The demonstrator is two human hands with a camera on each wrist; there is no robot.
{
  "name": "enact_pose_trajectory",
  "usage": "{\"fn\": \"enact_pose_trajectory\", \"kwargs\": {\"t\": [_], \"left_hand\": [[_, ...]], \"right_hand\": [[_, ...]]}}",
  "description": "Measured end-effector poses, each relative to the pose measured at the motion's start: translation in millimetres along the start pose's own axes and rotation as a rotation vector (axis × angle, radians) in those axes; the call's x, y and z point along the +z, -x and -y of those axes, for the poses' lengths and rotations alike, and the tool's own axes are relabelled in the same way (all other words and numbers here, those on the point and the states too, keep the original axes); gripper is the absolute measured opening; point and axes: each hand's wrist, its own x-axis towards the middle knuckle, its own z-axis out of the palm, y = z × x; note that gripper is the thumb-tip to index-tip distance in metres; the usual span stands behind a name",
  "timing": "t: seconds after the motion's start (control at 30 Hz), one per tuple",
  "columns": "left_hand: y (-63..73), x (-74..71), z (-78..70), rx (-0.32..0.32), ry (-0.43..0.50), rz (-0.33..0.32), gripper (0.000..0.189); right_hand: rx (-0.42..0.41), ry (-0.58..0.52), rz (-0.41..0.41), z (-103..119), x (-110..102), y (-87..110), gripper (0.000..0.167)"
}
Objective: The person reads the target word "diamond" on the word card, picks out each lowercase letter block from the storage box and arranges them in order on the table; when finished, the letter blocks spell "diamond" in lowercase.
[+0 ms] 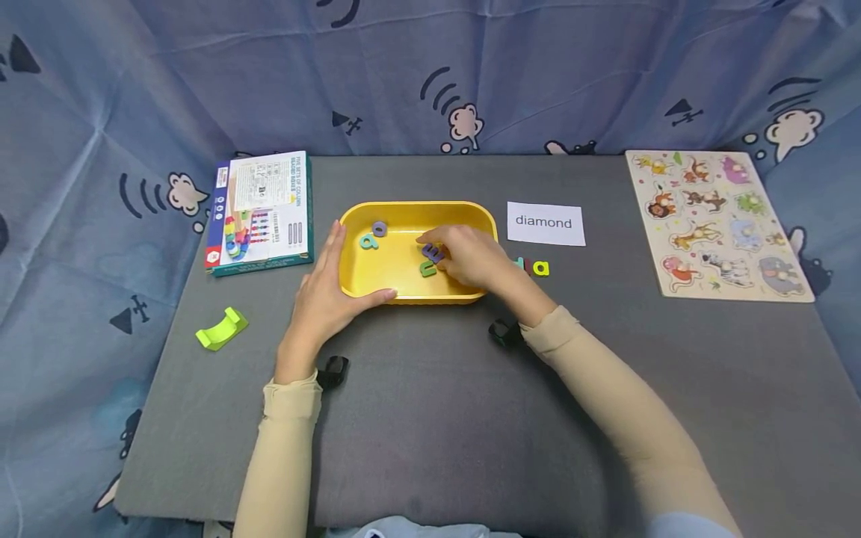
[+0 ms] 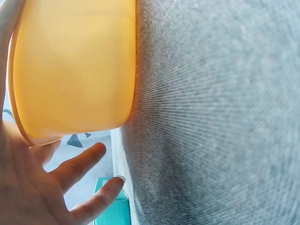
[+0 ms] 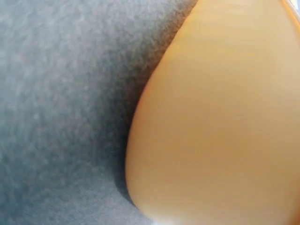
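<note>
A yellow tray (image 1: pixel 410 291) stands on the grey table, its left front corner inside the spread of my left hand (image 1: pixel 323 288). The left thumb lies along the front rim and the fingers run up the left side; the left wrist view shows two straight fingers splayed clear of the wall. Over the tray's right half, my right hand (image 1: pixel 467 258) has a purple letter (image 1: pixel 433 253) between index finger and thumb. A green letter (image 1: pixel 428 269) lies just below it. A purple "o" (image 1: pixel 380 229) and a teal "d"-shaped letter (image 1: pixel 368 241) lie in the tray's left half.
Right of the tray lie a "diamond" card (image 1: pixel 546 223) and a yellow letter (image 1: pixel 541 268), with other letters partly behind my wrist. An animal puzzle board (image 1: pixel 720 224) is at far right. At left are a boxed set (image 1: pixel 258 213) and a green curved block (image 1: pixel 222 329).
</note>
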Motion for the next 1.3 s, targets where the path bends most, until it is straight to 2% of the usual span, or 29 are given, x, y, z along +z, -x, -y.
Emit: {"fn": "enact_pose_trajectory", "kwargs": {"t": [0.27, 0.4, 0.5, 0.67, 0.83, 1.07, 1.3], "left_hand": [[-0.6, 1.0, 1.5, 0.005, 0.000, -0.006, 0.129], [-0.9, 1.7, 1.6, 0.006, 0.002, -0.002, 0.129], [-0.8, 1.7, 1.2, 0.002, 0.006, -0.003, 0.128], [-0.9, 1.9, 1.3, -0.003, 0.006, -0.004, 0.128], [-1.3, 2.4, 2.2, 0.008, 0.009, -0.006, 0.128], [-2.0, 2.9, 2.8, 0.009, 0.001, -0.007, 0.128], [-1.5, 2.8, 2.1, 0.006, 0.003, -0.005, 0.127]], "right_hand": [[-0.008, 0.011, 0.004, 1.3, 2.6, -3.9, 0.046], [-0.013, 0.018, 0.002, 0.9, 3.8, -4.0, 0.035], [-0.017, -0.032, -0.014, 0.8, 4.1, -3.0, 0.023], [-0.041, -0.143, -0.092, 1.3, 1.5, 0.0, 0.005], [-0.062, -0.235, -0.158, 2.7, -6.4, 9.0, 0.005], [-0.136, -0.340, -0.297, -1.4, -19.9, 30.4, 0.010], [-0.051, -0.371, -0.341, -16.1, -34.6, 57.7, 0.025]]}}
